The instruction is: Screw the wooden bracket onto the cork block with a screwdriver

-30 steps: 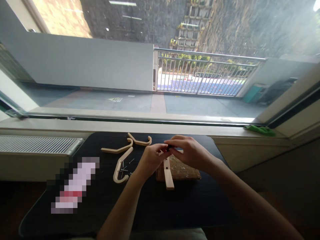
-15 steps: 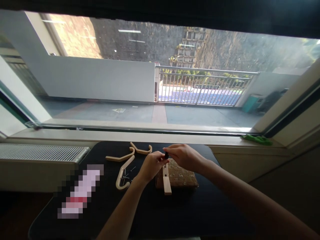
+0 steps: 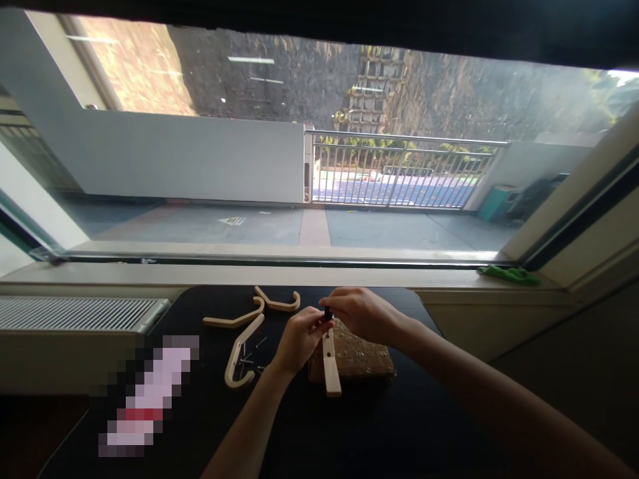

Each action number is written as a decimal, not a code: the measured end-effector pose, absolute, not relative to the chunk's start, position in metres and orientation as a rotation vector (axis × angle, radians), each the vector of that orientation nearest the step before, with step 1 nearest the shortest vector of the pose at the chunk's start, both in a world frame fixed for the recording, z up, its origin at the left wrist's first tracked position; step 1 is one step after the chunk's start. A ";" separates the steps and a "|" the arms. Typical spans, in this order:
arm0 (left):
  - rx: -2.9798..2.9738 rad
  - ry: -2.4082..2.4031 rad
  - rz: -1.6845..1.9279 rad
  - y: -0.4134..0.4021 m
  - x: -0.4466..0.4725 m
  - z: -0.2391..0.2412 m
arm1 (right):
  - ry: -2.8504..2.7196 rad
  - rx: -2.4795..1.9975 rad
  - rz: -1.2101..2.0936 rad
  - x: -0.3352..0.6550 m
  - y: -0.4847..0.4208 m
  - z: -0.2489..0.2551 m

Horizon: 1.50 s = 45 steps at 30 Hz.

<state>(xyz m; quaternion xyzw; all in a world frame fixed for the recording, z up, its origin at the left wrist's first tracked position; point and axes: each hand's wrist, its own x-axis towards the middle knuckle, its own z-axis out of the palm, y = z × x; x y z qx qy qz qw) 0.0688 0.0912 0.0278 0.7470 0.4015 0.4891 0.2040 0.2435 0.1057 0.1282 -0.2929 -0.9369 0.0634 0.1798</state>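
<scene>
My right hand (image 3: 362, 313) pinches the top of a short, dark cylindrical piece (image 3: 328, 312), maybe a tool handle; its lower end is hidden. Right below, my left hand (image 3: 298, 334) has thumb and fingers pressed together against the far end of a pale wooden strip (image 3: 332, 379); what sits in that pinch is covered. Dark holes show along the strip, which lies across the left part of a brown, rough-surfaced block (image 3: 367, 352), its near end sticking out past the block's edge.
Left of my hands lie three pale wooden hooks: a near one (image 3: 232, 369), a middle one (image 3: 229, 322) and a far one (image 3: 282, 305). Several thin screws or nails (image 3: 244, 359) lie beside the near hook. A blurred-out pinkish item (image 3: 154, 392) rests on the black table (image 3: 299, 439). Behind runs a windowsill (image 3: 249, 273).
Both hands stay at the far end of the strip, around the dark piece. The whole view has shifted slightly, with the table items a little further left.
</scene>
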 end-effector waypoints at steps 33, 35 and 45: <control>1.910 1.108 1.534 0.087 0.075 0.012 | -2.637 -0.828 0.256 0.248 0.106 0.125; 1.906 1.110 1.521 0.087 0.075 0.012 | -2.643 -0.826 0.253 0.247 0.106 0.126; 1.979 1.143 1.363 0.086 0.062 0.003 | -2.657 -0.833 0.238 0.244 0.103 0.126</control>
